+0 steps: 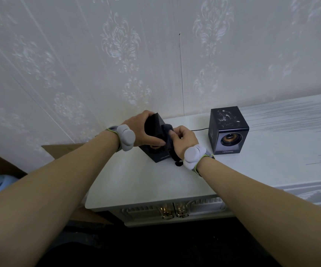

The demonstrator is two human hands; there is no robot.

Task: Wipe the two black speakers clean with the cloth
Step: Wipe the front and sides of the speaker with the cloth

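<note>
Gripping tilted speaker (153, 130), hands (144, 130) press cloth (168, 139) against it.

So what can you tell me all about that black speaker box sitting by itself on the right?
The black cube-shaped speaker on the right stands upright on the white cabinet top, apart from both hands. Its top face is smeared with whitish dust or marks. The front has a round cone ringed in a gold-brown colour, with small lettering below, too small to read. A thin black cable runs from its left side across the cabinet top. Nothing else touches it.
</note>
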